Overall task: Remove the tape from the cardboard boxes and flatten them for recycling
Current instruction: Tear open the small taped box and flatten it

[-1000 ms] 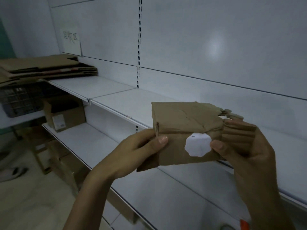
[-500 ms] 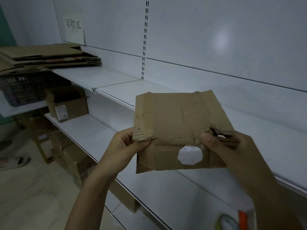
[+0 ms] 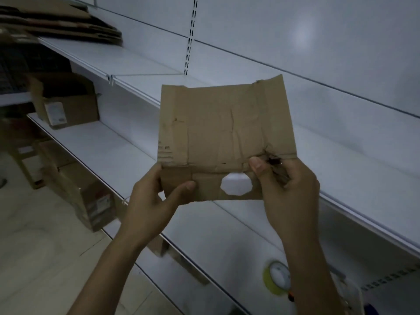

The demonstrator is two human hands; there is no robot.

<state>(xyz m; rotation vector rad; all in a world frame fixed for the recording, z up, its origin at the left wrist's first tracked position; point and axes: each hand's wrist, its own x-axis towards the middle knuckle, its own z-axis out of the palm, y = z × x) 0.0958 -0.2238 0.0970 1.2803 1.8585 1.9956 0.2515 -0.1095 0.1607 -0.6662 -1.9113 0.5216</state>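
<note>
A small, creased cardboard box point(image 3: 225, 130), pressed flat, is held upright in front of the white shelves. A round hole is cut near its lower edge, and the shelf shows through it. My left hand point(image 3: 156, 198) pinches the lower left corner, thumb on the front face. My right hand point(image 3: 288, 192) grips the lower right part, thumb pressed beside a torn, dark spot. Strips of brown tape run across the face; I cannot tell whether any is lifted.
Flattened cardboard sheets point(image 3: 68, 21) are stacked on the upper shelf point(image 3: 136, 64) at far left. An open box point(image 3: 66, 101) stands on the lower shelf, more boxes point(image 3: 91, 201) on the floor. A yellow-green tape roll point(image 3: 276, 277) lies at bottom right.
The folded box has been opened out into a taller flat panel and raised. My left hand slid to the lower left corner. The view dropped and moved closer to the shelves.
</note>
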